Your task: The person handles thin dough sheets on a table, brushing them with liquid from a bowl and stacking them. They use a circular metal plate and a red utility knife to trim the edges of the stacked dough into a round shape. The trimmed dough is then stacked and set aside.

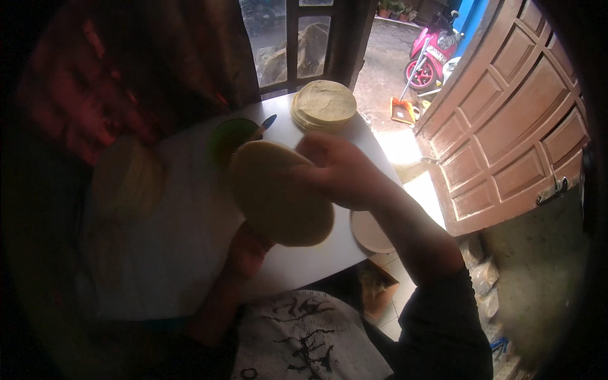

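Note:
My left hand (248,251) holds a thin round flat sheet of dough (280,204) from below, at its lower edge. The sheet is tilted up over the table, its near face in shadow. At its upper right edge is my right hand (339,173), with blurred fingers reaching over the face and the rest curled at the rim. Behind the sheet, partly hidden, stands a green bowl (222,130) with a blue-tipped handle (269,121) leaning out of it. A stack of pale round sheets (325,102) lies at the table's far corner.
Another stack of round sheets (128,178) sits in shadow on the left of the white table (294,270). A round tray or board (370,232) lies at the right edge, partly under my forearm. Beyond are a wooden door (513,118), an orange dustpan (403,110) and a pink scooter (430,52).

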The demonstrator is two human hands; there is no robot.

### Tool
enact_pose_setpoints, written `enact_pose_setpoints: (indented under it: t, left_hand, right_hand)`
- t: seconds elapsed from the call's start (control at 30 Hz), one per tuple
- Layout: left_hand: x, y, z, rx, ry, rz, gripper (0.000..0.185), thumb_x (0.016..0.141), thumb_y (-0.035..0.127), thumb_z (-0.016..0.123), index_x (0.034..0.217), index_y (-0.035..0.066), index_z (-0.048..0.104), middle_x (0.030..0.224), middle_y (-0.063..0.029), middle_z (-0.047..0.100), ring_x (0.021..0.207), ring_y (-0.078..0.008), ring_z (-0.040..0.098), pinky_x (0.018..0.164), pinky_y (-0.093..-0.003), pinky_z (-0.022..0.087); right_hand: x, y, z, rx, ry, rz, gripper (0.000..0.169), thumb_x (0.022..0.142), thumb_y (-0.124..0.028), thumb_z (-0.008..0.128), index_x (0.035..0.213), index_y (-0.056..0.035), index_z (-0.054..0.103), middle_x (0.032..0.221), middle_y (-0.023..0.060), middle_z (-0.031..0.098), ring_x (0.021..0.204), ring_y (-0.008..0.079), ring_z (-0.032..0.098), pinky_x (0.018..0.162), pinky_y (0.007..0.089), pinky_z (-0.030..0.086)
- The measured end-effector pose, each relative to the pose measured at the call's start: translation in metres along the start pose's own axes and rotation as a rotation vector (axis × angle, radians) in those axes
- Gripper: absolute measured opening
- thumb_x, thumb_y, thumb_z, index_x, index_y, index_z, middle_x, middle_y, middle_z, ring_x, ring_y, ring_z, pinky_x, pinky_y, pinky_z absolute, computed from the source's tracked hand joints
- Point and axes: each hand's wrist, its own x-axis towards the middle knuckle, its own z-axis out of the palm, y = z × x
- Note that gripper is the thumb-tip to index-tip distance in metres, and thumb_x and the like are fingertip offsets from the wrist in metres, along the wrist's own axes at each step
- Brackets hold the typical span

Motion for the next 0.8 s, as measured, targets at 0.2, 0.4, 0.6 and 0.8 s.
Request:
enact_pose_setpoints:
  t: [0.2, 0.4, 0.6, 0.8]
  left_hand:
    - [0.064, -0.022, 0.042, 0.322, 0.144, -0.139, 0.034, 0.097, 0.013, 0.062, 0.128, 0.002, 0.054, 0.117, -0.0082, 0.063, 0.101, -0.0149, 0.063, 0.089, -0.0337, 0.054]
    - [0.185, 0.042, 0.093, 0.722, 0.017, 0.056, 0.033, 0.094, 0.017, 0.067, 0.118, -0.004, 0.061, 0.103, -0.0095, 0.067, 0.09, -0.0161, 0.065, 0.083, -0.034, 0.057]
    - [0.295, 0.125, 0.147, 0.681, -0.036, 0.224, 0.032, 0.094, 0.013, 0.062, 0.119, -0.006, 0.057, 0.107, -0.0149, 0.067, 0.097, -0.0227, 0.068, 0.092, -0.0379, 0.058]
    - [0.402, 0.101, 0.065, 1.012, 0.174, -0.112, 0.029, 0.091, 0.012, 0.065, 0.113, -0.005, 0.061, 0.1, -0.0117, 0.065, 0.087, -0.0204, 0.068, 0.083, -0.0336, 0.061]
  right_hand:
    - [0.013, 0.097, -0.061, 0.071, 0.132, 0.172, 0.034, 0.09, -0.027, 0.07, 0.108, 0.0018, 0.063, 0.092, 0.0133, 0.068, 0.082, 0.022, 0.066, 0.076, 0.0347, 0.053]
    - [0.077, 0.15, -0.141, 0.686, 0.171, 0.158, 0.028, 0.096, -0.022, 0.064, 0.112, 0.0016, 0.059, 0.1, 0.0107, 0.068, 0.089, 0.0164, 0.066, 0.082, 0.0318, 0.054]
    - [0.159, 0.132, -0.192, 0.875, 0.196, -0.166, 0.032, 0.1, -0.021, 0.055, 0.117, 0.0071, 0.056, 0.107, 0.0168, 0.068, 0.093, 0.0217, 0.071, 0.081, 0.0331, 0.06]
    - [0.24, 0.262, -0.171, 0.773, 0.335, 0.388, 0.035, 0.1, -0.022, 0.057, 0.118, 0.0079, 0.06, 0.108, 0.0183, 0.069, 0.092, 0.027, 0.07, 0.076, 0.0381, 0.059]
